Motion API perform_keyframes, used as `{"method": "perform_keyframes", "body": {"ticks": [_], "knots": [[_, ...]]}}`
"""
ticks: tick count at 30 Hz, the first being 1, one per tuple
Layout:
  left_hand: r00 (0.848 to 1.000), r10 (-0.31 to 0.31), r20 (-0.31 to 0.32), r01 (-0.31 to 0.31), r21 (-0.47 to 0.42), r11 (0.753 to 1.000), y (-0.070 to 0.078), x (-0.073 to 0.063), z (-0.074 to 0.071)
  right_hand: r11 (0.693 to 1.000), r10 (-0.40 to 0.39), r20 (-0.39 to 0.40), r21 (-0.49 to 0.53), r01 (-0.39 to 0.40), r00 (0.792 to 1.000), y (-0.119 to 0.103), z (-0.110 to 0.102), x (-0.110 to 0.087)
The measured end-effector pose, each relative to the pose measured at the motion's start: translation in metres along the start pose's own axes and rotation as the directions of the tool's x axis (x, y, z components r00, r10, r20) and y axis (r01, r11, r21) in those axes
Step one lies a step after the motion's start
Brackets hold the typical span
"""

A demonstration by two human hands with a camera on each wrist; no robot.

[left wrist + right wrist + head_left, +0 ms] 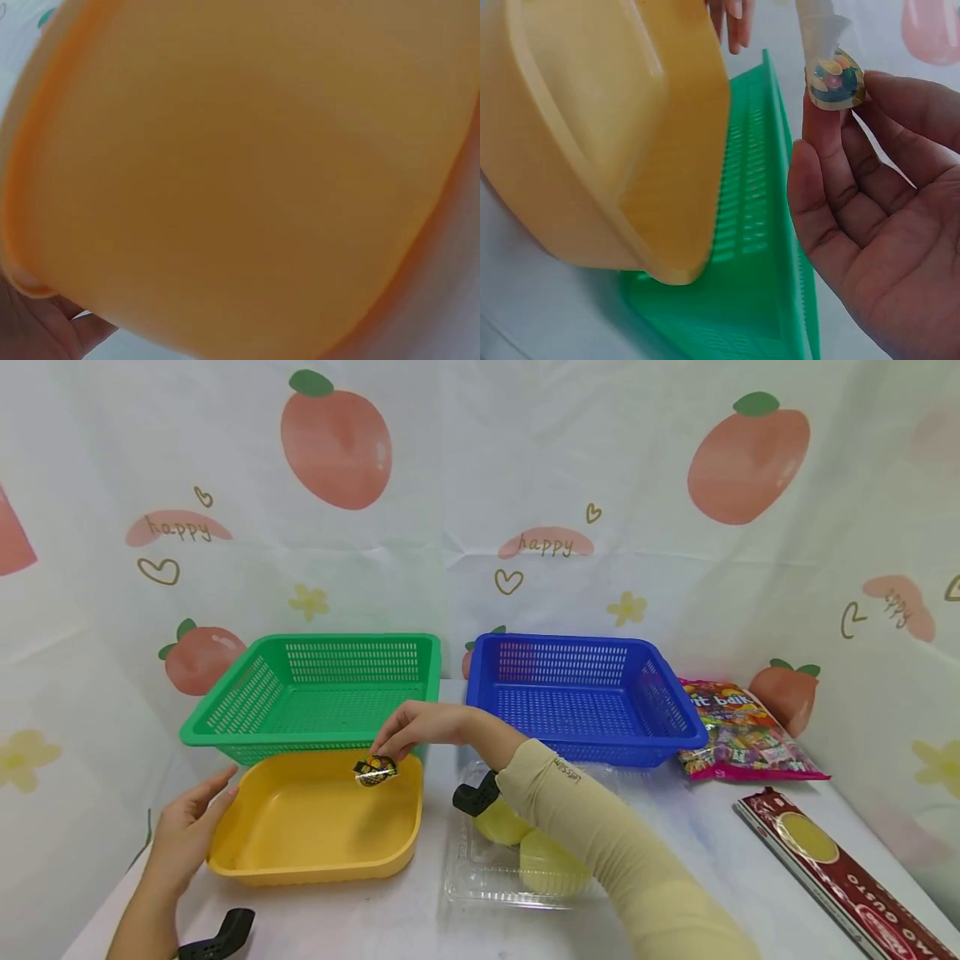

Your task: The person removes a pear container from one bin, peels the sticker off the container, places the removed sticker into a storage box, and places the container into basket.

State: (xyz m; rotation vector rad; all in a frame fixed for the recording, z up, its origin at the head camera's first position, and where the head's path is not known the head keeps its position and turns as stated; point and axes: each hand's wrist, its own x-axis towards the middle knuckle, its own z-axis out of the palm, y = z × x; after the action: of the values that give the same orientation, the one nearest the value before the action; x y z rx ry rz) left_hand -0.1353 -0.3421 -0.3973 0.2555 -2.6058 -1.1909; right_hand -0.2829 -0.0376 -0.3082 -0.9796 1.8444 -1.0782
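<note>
Right grip point(423, 727) pinches packet point(377, 771) above white tabletop point(360, 920), printed cloth point(450, 468) behind.

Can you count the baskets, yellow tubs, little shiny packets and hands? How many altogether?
Baskets: 2, green basket and blue basket
Yellow tub: 1
Little shiny packet: 1
Hands: 2, left hand and right hand
Total: 6
</note>
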Motion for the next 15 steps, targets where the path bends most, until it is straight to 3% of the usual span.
{"method": "perform_keyframes", "body": {"ticks": [15], "knots": [[1.0,0.006,0.029,-0.006,0.006,1.0,-0.004,0.002,0.006,0.998,0.063,0.04,-0.013,-0.062,0.997,-0.007,0.022,0.023]]}}
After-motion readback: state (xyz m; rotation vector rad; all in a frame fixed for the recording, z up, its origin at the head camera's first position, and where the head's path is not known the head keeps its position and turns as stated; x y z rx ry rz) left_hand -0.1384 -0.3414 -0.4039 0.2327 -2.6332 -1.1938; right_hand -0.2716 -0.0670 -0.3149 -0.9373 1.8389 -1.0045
